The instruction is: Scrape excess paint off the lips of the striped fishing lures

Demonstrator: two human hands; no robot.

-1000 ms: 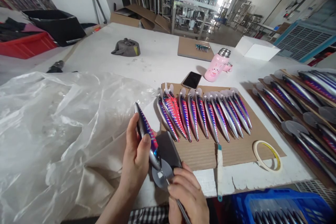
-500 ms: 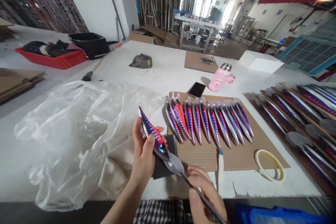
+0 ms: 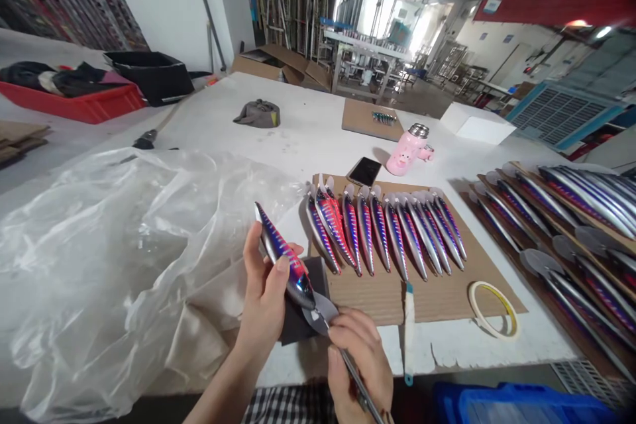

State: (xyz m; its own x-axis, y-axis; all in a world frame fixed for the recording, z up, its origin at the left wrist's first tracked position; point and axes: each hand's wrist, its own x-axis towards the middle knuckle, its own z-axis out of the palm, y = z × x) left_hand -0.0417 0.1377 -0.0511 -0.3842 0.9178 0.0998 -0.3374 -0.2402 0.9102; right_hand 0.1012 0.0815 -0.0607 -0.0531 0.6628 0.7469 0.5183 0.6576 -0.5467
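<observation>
The left hand (image 3: 263,298) held a fishing lure (image 3: 285,265) closed between thumb and fingers, nose-up and tilted, above a dark pad (image 3: 301,305) at the table edge. The lure's clear lip (image 3: 318,313) projected toward the right hand (image 3: 355,361), which pinched a metal tool (image 3: 355,377) closed in its fingers. The tool's tip appeared to meet the lip near its root; the exact contact was too small to confirm.

Beyond the held lure, a row of finished-looking lures (image 3: 382,232) lay closely packed on a cardboard sheet (image 3: 432,301), with their lips near one another. A plastic sheet (image 3: 99,245) lay bunched just left of the left hand.

Risks noted: a slip of the tool could score the lure's glossy finish or crack the lip, most likely if force were applied while the lure was held only by one hand. A dropped lure could strike the pad or the near end of the row. A knock to the cardboard could shift the tightly spaced lures against each other. The plastic could also catch the left wrist and disturb the grip.
</observation>
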